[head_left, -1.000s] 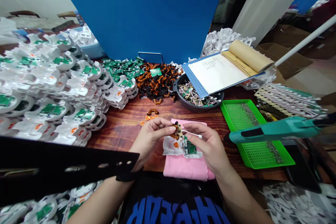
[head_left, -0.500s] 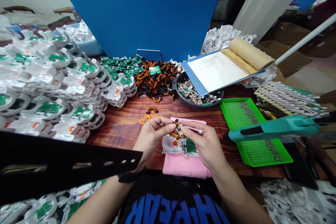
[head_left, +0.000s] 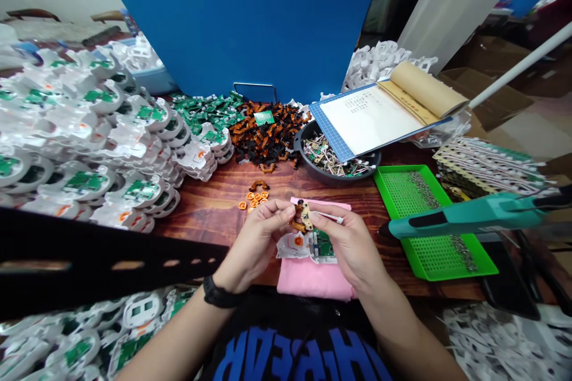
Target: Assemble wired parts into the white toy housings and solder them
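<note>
Pinching with fingers [head_left: 283, 218]: left hand [head_left: 263, 231] on orange strip [head_left: 298, 226], right hand [head_left: 347, 237] on small board [head_left: 306, 216], likely steadying both above pink cloth [head_left: 313, 281], probably padding.

At the back of your bench [head_left: 196, 208] stands a blue panel [head_left: 241, 18]; to its right, a blue gridded board [head_left: 336, 138] bearing a written sheet [head_left: 364, 122] partly covers a dark grey bowl [head_left: 322, 176]. A teal handheld tool [head_left: 469, 220] crosses your green perforated tray [head_left: 424, 256], contact unclear. Farther right you have a white pole [head_left: 522, 65] and cardboard boxes [head_left: 496, 59].
</note>
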A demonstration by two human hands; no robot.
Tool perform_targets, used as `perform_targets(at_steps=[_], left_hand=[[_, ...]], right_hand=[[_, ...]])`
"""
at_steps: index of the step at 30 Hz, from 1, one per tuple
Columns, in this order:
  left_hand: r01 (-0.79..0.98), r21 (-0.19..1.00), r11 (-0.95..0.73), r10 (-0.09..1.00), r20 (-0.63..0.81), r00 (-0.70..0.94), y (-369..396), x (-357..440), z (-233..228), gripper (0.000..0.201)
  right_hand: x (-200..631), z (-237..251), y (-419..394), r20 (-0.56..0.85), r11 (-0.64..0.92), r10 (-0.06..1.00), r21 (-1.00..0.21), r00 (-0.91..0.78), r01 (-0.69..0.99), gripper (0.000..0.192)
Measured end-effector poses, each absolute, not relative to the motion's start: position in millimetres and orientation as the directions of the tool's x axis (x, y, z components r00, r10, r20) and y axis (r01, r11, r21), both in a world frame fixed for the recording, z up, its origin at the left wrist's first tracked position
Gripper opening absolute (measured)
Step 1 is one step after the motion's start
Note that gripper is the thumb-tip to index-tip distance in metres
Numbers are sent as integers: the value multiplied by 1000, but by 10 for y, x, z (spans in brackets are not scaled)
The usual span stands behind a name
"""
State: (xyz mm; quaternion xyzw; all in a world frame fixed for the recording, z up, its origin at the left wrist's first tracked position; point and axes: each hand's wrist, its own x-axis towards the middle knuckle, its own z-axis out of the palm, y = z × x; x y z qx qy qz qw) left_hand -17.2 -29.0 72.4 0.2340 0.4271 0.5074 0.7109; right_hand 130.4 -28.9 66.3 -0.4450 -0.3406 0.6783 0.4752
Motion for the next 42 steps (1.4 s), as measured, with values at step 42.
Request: perform_targets(at_steps=[42], left_hand=[[-270,951,153,981,-179,-78,-359,-80,774,23]], right_hand=[[1511,1022,-201,-68,281,904,-649,-423,707,23]])
